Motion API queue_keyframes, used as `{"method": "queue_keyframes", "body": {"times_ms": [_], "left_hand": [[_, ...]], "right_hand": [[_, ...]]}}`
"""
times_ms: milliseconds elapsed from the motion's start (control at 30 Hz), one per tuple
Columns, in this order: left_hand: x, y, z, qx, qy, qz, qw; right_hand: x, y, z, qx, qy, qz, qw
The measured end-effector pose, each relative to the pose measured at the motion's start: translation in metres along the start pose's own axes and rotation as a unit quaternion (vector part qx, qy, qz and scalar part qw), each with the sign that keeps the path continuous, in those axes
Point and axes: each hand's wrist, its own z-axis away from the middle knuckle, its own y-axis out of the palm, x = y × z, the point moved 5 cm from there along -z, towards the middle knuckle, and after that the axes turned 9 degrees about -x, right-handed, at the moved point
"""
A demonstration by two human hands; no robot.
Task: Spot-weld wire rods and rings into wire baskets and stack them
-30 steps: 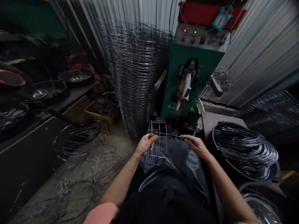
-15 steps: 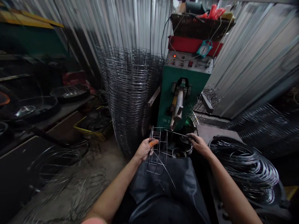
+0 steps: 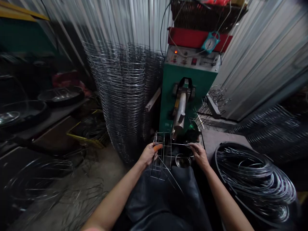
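Note:
My left hand (image 3: 148,154), with an orange wrap on one finger, is closed around a small wire frame (image 3: 164,160) held upright over my lap. Loose wire rods (image 3: 173,178) stick out below the same hand, pointing down to the right. Between the fingertips of my right hand (image 3: 199,154) is a thin wire rod (image 3: 179,144), which lies level and points left to the frame. Whether its tip touches the frame I cannot tell. Just beyond both hands is the electrode arm (image 3: 179,118) of a green machine (image 3: 192,75) resembling a spot welder.
Tall stacks of wire rings (image 3: 125,96) stand left of the machine. To my right is a black tub (image 3: 218,160) of shiny wire hoops. A yellow crate (image 3: 81,136) and loose wire pieces (image 3: 84,199) lie on the floor at left. A metal bowl (image 3: 183,160) sits below the electrodes.
My right hand has moved slightly left and down, and its rod has turned from slanting to nearly level beside the frame. The left hand keeps its hold. The camera view has shifted.

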Motion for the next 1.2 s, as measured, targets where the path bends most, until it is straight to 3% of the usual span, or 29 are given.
{"method": "queue_keyframes", "body": {"times_ms": [300,1200], "left_hand": [[-0.001,0.009,-0.005,-0.001,-0.009,0.009,1.000],[-0.001,0.017,-0.023,-0.001,-0.034,-0.010,0.999]], "right_hand": [[-0.012,-0.003,-0.001,-0.044,-0.013,0.006,0.999],[-0.037,0.007,-0.010,-0.024,0.024,0.003,0.999]]}}
